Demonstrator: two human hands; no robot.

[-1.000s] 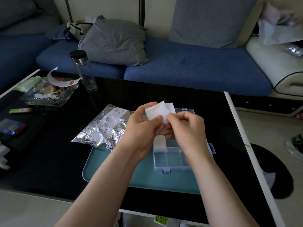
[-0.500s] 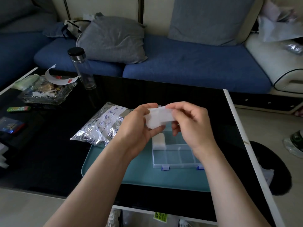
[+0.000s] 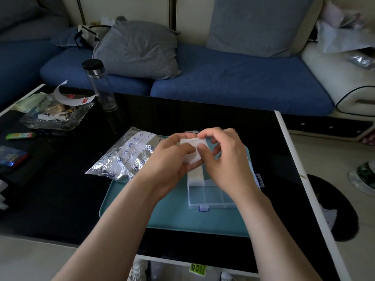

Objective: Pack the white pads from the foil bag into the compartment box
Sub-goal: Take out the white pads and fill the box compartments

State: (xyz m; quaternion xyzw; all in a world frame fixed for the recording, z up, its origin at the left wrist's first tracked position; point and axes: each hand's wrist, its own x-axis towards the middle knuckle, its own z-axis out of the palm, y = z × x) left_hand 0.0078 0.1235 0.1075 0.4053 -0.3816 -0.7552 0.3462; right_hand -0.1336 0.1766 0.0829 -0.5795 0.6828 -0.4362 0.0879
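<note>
Black glass table (image 3: pixel 60 189), white-edged. Teal tray (image 3: pixel 172 216) lay on its near part. Far left: clear bottle (image 3: pixel 100 86), black cap, upright. Just beside it a cut-glass dish (image 3: pixel 54 120) heaped with wrappers, a curled paper strip (image 3: pixel 69 99) on top. Near the dish a green stick-shaped item (image 3: pixel 20 136), flat; a blue packet (image 3: pixel 12 157) further left. Behind the table, blue sofa (image 3: pixel 233 82) with a slumped grey cushion (image 3: pixel 138 49) and an upright one (image 3: pixel 257 23). White armchair (image 3: pixel 334 78) at right.
</note>
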